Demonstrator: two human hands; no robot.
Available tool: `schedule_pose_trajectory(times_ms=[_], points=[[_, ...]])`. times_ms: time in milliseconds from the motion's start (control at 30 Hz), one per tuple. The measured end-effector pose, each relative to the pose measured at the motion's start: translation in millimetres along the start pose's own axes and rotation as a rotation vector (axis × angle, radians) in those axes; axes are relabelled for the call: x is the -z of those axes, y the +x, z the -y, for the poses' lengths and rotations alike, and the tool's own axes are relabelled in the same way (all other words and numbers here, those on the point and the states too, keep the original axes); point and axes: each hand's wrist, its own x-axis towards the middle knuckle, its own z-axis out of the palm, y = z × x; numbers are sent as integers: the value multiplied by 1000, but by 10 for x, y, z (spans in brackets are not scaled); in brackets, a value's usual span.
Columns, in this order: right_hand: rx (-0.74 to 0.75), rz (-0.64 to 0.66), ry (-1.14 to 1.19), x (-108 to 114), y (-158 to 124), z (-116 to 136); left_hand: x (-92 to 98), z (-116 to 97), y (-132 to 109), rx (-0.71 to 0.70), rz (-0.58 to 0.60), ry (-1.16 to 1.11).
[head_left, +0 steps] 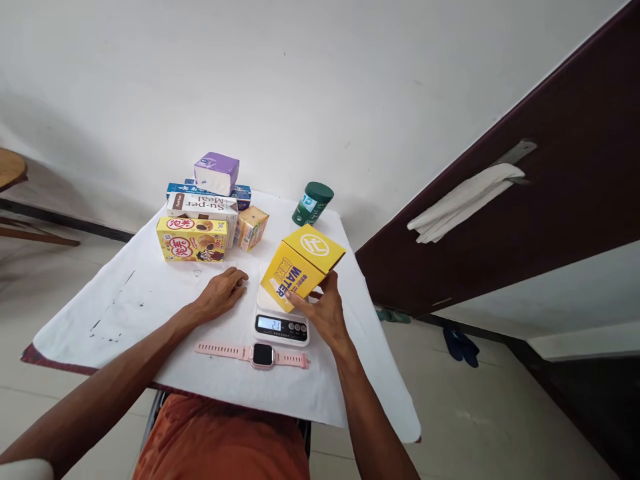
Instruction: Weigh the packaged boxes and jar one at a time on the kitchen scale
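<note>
My right hand (pixel 325 313) grips a yellow box (pixel 295 270) with "WATER" printed on it, thumb on the near face and fingers on the right side. The box is tilted above a white digital kitchen scale (pixel 300 339); whether its lower edge touches the platform I cannot tell. Lit digits that look like 21 show on the scale's display (pixel 270 324). Left of the scale, my left hand (pixel 223 292) rests on the white cloth, fingers loosely curled in, with nothing seen in them. A pink smartwatch (pixel 263 355) lies stretched out in front of the scale.
Behind my left hand stand a yellow snack box (pixel 193 240), a white "Su-per Meal" box (pixel 203 205), blue boxes (pixel 243 195), a purple tissue pack (pixel 217 172) and a small orange-yellow carton (pixel 253 227). A green canister (pixel 313 203) stands at the back right, near the wall.
</note>
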Motion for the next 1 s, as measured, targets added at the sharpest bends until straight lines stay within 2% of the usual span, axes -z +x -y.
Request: schedule_pose_trajectory(times_ms=[133,267,400,533,733,1000], points=[[9,-54,67,43,242,45,1,-10,-6,1,-1,-9],[-6,-244,-5,-39,863,128,0,-26,-10,5,-2,-20],[-77,-347,-85,-392,1601,110,-12,-33,-7,17,8,-15],[-169,-408,-183,-814,2116,-1,-28,-25,-3,16,16,-19],[-214,-454,-185,-1244,2527,-35,-46,-24,-5,10,20,-29],[-291,-519,-135,-1411,2872,-50,-57,-66,-1,48,51,-41]])
